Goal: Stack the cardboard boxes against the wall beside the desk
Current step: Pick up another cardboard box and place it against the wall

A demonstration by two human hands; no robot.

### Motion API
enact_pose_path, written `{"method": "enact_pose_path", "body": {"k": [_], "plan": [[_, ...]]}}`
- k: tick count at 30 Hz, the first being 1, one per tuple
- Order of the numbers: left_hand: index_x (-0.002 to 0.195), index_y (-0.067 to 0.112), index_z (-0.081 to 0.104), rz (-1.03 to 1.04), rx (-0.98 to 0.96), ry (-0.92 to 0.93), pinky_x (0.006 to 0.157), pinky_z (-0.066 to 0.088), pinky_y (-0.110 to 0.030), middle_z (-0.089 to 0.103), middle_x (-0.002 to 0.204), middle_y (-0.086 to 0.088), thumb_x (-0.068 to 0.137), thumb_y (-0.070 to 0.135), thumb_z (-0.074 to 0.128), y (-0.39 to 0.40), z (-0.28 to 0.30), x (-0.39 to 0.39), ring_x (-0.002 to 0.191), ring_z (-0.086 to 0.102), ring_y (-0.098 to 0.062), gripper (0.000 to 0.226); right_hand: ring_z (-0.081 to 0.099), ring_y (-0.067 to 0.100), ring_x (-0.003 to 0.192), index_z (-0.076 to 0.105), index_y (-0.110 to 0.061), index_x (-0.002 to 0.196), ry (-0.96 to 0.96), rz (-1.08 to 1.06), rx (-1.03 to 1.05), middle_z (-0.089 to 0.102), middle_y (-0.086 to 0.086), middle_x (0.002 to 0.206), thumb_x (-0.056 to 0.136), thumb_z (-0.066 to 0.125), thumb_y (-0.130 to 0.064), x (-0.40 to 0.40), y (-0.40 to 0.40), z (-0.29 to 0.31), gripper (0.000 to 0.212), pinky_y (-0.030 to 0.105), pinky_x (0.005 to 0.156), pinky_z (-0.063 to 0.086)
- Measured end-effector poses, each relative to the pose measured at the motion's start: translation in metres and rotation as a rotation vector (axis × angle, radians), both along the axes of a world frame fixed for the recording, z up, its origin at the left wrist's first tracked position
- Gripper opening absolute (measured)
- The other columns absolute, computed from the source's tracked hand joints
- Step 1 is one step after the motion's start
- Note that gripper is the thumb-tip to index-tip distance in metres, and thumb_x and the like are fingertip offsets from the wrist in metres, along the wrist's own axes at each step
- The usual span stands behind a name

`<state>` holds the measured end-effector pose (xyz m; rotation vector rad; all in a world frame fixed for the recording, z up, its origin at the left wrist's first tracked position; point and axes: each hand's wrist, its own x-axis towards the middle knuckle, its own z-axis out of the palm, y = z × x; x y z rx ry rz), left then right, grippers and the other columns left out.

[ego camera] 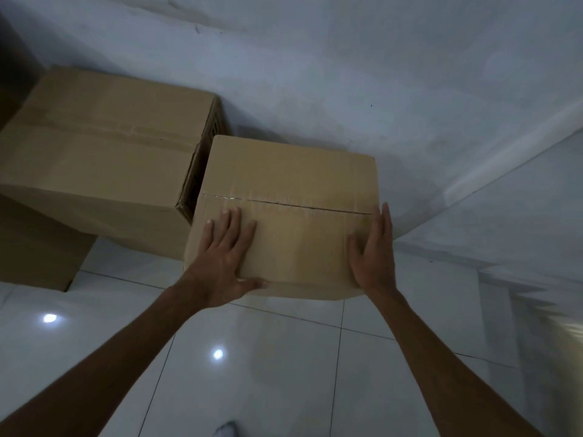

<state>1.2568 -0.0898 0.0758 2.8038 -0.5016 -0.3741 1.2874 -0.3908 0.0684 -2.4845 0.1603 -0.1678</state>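
Note:
A taped cardboard box (pixel 284 171) stands with its far edge close to the white wall (pixel 347 74). My left hand (pixel 220 263) lies flat on its top near the front left corner, fingers spread, thumb hooked over the front edge. My right hand (pixel 373 253) clasps the box's right edge, thumb on top and fingers along the side. What the box rests on is hidden. To its left, almost touching, a larger cardboard box (pixel 94 137) sits on top of another box (pixel 34 247).
Glossy white floor tiles (pixel 268 357) spread below my arms. The wall turns a corner at the right (pixel 504 200). A dark shape (pixel 12 74) fills the upper left edge. Something white (pixel 225 430) shows at the bottom edge.

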Motion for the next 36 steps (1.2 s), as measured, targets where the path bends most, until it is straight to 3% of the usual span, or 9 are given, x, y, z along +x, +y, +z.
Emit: {"method": "enact_pose_path", "body": {"k": [3,7,13,17,27,32,36], "plan": [[0.153,0.018,-0.015,-0.01,0.014,0.003,0.118,-0.014,-0.051,-0.029,0.157,-0.013,0.07,0.092,0.017,0.001,-0.001,0.004,0.144,-0.032,-0.026,0.116,0.014,0.025,0.151,0.024,-0.01,0.154,0.013,0.056,-0.183,0.017,0.007,0.163,0.1,0.042,-0.043,0.001,0.001,-0.005,0.066,0.039,0.119,0.017],[0.153,0.02,-0.017,-0.011,0.004,0.01,0.118,-0.015,-0.049,-0.029,0.157,-0.012,0.07,0.092,0.018,0.005,-0.002,0.013,0.144,-0.031,-0.025,0.115,0.009,0.023,0.152,0.025,-0.011,0.154,0.045,0.072,-0.253,0.018,0.007,0.163,0.099,0.038,-0.052,0.012,0.003,-0.007,0.07,0.032,0.116,0.003],[0.152,0.024,-0.02,0.004,0.011,0.036,0.117,-0.018,-0.046,-0.033,0.156,-0.009,0.063,0.096,0.013,0.011,-0.002,0.04,0.142,-0.034,-0.022,0.119,0.009,0.024,0.152,0.026,-0.011,0.155,0.052,0.084,-0.256,0.016,0.009,0.164,0.099,0.043,-0.052,0.037,0.01,-0.002,0.071,0.033,0.114,0.003],[0.151,0.028,-0.02,0.012,0.008,0.059,0.117,-0.018,-0.044,-0.033,0.156,-0.007,0.056,0.099,0.009,0.015,0.0,0.061,0.142,-0.035,-0.021,0.123,0.013,0.027,0.151,0.03,-0.009,0.153,0.039,0.073,-0.244,0.021,0.011,0.162,0.096,0.04,-0.056,0.054,0.013,-0.003,0.074,0.043,0.12,0.015],[0.152,0.03,-0.018,-0.01,0.02,0.081,0.116,-0.019,-0.041,-0.031,0.157,-0.006,0.049,0.102,0.006,0.025,0.0,0.092,0.143,-0.032,-0.019,0.128,0.017,0.029,0.149,0.034,-0.009,0.15,0.022,0.034,-0.212,0.025,0.011,0.16,0.098,0.049,-0.05,0.077,0.022,-0.007,0.068,0.044,0.119,0.019],[0.151,0.028,-0.021,-0.016,0.033,0.1,0.115,-0.02,-0.041,-0.033,0.156,-0.007,0.048,0.102,0.003,0.025,0.003,0.092,0.143,-0.033,-0.021,0.129,0.018,0.032,0.149,0.034,-0.009,0.15,0.047,0.035,-0.249,0.025,0.013,0.159,0.094,0.038,-0.057,0.077,0.023,-0.008,0.074,0.046,0.119,0.018],[0.152,0.02,-0.02,0.031,0.066,0.108,0.117,-0.014,-0.042,-0.031,0.156,-0.01,0.068,0.091,0.021,0.019,0.009,0.079,0.144,-0.03,-0.023,0.117,0.012,0.032,0.15,0.028,-0.008,0.153,0.12,0.034,-0.261,0.017,0.015,0.162,0.099,0.041,-0.052,0.074,0.027,-0.001,0.07,0.045,0.121,0.011]]}}
